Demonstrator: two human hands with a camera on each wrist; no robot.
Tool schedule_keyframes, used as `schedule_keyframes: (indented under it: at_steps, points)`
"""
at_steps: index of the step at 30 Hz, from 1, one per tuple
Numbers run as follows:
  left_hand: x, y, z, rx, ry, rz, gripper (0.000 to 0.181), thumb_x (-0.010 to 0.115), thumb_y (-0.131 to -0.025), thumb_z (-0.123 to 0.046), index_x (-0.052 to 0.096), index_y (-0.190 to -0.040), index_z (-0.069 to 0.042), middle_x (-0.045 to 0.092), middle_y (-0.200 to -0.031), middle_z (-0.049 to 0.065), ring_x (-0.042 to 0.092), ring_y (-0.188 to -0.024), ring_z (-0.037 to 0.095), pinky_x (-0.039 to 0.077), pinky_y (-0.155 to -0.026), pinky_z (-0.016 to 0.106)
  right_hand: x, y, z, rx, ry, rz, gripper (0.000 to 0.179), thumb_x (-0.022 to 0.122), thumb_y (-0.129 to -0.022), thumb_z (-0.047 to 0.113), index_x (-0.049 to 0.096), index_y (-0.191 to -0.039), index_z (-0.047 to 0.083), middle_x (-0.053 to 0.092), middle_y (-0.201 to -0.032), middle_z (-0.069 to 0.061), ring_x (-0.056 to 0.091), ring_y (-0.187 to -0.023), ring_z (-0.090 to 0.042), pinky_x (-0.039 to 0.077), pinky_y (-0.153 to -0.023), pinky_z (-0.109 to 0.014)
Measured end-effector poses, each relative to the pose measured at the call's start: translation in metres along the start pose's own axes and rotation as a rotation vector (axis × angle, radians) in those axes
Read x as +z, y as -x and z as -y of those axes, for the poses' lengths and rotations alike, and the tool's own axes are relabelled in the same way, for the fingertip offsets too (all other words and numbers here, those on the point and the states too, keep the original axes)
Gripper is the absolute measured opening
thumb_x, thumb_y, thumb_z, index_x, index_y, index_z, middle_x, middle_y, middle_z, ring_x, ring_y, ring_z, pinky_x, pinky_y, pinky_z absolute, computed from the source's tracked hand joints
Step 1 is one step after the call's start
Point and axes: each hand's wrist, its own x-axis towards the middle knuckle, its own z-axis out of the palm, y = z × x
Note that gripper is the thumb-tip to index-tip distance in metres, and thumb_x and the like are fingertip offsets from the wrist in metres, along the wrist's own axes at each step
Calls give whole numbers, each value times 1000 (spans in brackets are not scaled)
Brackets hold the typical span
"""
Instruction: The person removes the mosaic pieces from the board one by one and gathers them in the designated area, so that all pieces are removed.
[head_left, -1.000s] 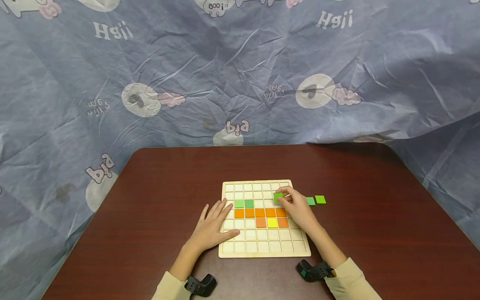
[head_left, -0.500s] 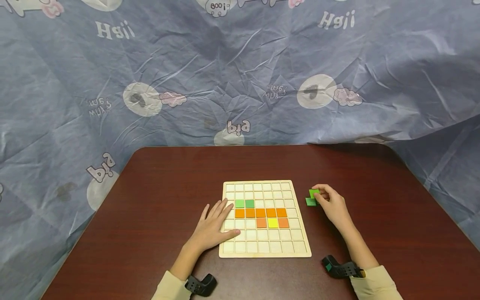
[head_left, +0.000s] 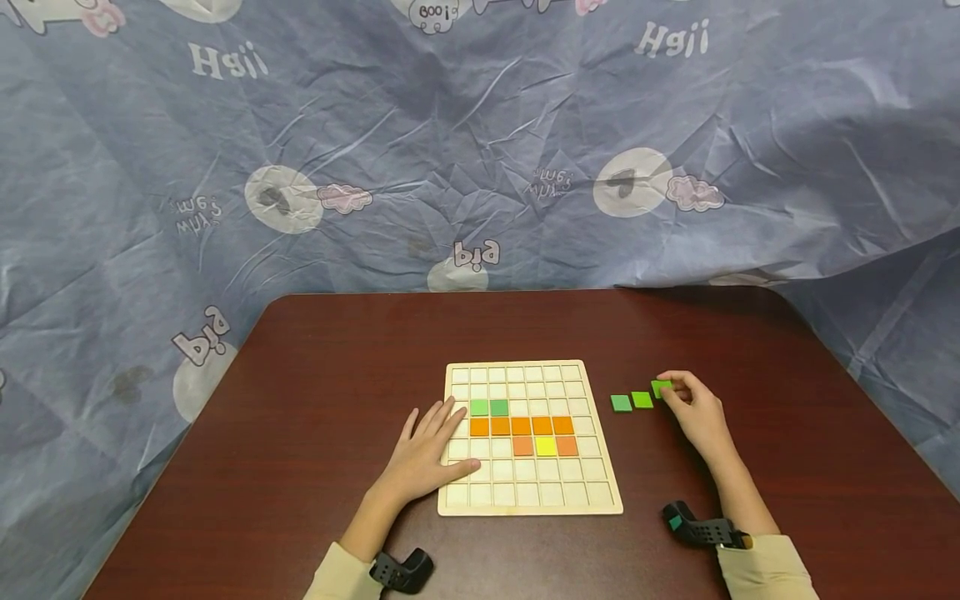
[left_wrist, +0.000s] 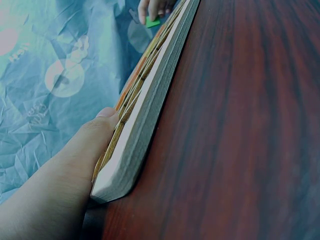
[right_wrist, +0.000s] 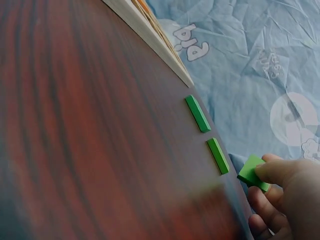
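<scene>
Nearest us are two pale sleeves (head_left: 767, 568), with a black camera (head_left: 402, 571) at each wrist. Past them we see the board (head_left: 529, 510), flat on the table (head_left: 420, 329). The left hand (head_left: 426, 460) rests on the board's left side, its grip wide, fingers spread and straight, the thumb reaching in over the cells.

Counting rows from the near edge, we find in the third a yellow tile (head_left: 546, 447) between two salmon tiles (head_left: 522, 447). The fourth has five orange tiles (head_left: 521, 427) side by side. In the fifth, toward the left, sit a pale green tile (head_left: 478, 407), just beside the left fingertips, and a darker green tile (head_left: 498, 407).

To the board's right, a teal tile (head_left: 621, 403) and a lime tile (head_left: 642, 400) lie on the table with a narrow gap between them. Just beyond the lime one, the right hand (head_left: 697, 412) pinches the held tile (right_wrist: 249, 169), bright green and tilted, between thumb and finger; whether it touches the table we cannot tell.

Farthest off we see a wrinkled blue-grey cloth (head_left: 450, 142) printed with pale circles, pink clouds and letters.
</scene>
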Motion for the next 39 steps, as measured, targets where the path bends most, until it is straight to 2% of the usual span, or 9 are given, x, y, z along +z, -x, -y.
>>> schedule_keyframes:
  at_steps: [9, 14, 21, 39]
  points:
    - [0, 0, 1, 3, -3, -2, 83, 43, -79, -70, 21, -146, -26, 13, -154, -2, 13, -142, 19, 2, -113, 50, -6, 1, -10, -34, 47, 88, 28, 51, -93, 24, 55, -115, 7, 54, -100, -12, 40, -71, 2, 37, -55, -22]
    - [0, 1, 1, 3, -8, -6, 83, 44, -79, -70, 21, -146, -26, 13, -154, -2, 13, -142, 19, 2, -113, 50, -7, 1, -15, -55, 92, 78, 27, 52, -93, 23, 56, -114, 6, 53, -100, -14, 41, -75, -4, 36, -59, -25]
    - [1, 1, 2, 5, -5, -9, 82, 44, -79, -69, 22, -146, -26, 14, -154, -1, 13, -142, 19, 3, -113, 50, -3, 1, -18, -70, 109, 64, 28, 52, -93, 23, 57, -113, 5, 47, -110, -19, 48, -86, -24, 36, -65, -33]
    - [1, 0, 0, 2, 10, -6, 83, 45, -78, -70, 21, -146, -27, 13, -154, -2, 13, -142, 18, 2, -113, 50, -2, 1, -18, -94, 126, 48, 29, 51, -93, 21, 60, -114, 2, 47, -109, -20, 47, -86, -25, 37, -69, -37]
